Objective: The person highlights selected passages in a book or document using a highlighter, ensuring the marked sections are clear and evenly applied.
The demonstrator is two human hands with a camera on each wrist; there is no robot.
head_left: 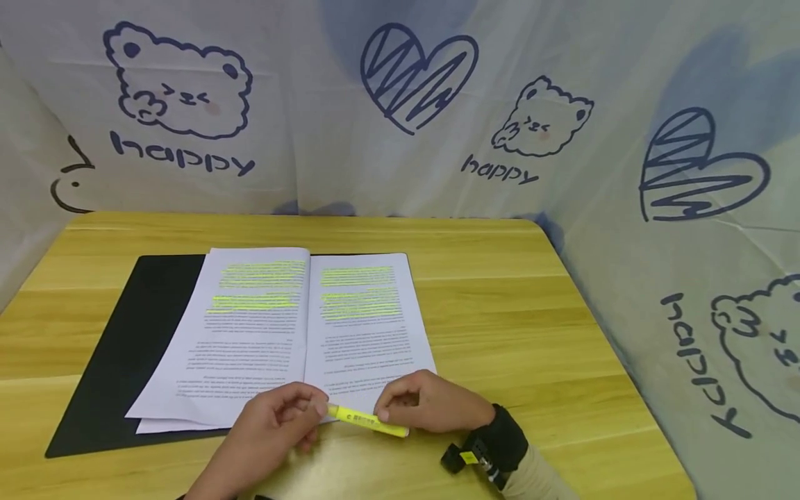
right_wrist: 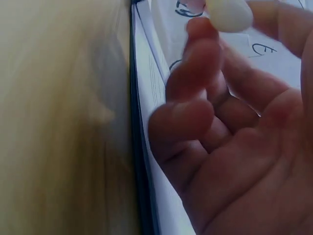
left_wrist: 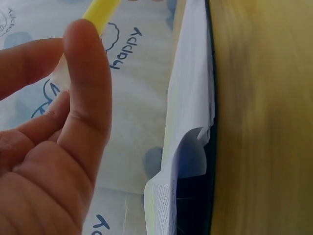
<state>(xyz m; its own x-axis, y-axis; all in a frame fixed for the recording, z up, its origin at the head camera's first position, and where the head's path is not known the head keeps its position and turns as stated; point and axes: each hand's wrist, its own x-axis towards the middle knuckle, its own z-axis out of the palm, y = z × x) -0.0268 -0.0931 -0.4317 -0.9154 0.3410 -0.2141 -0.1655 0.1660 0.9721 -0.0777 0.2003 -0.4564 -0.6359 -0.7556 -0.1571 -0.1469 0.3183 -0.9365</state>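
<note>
A yellow highlighter (head_left: 362, 418) spans the gap between the two hands, just over the near edge of the open printed pages (head_left: 250, 375). My left hand (head_left: 265, 423) pinches its left end between thumb and index finger; the left wrist view shows a pale end there and the yellow barrel (left_wrist: 101, 13) beyond the thumb. Toward the other end, my right hand (head_left: 440, 403) pinches the barrel with thumb and forefinger, its remaining fingers curled. A whitish tip of the highlighter (right_wrist: 231, 15) shows beside the fingers in the right wrist view. Yellow highlighted lines cover the upper part of both pages.
Beneath the pages lies a black folder or mat (head_left: 106, 361), showing mostly on the left. All of it rests on a wood-grain table (head_left: 512, 312). A pale curtain (head_left: 325, 160) with bear and heart drawings hangs behind and to the right.
</note>
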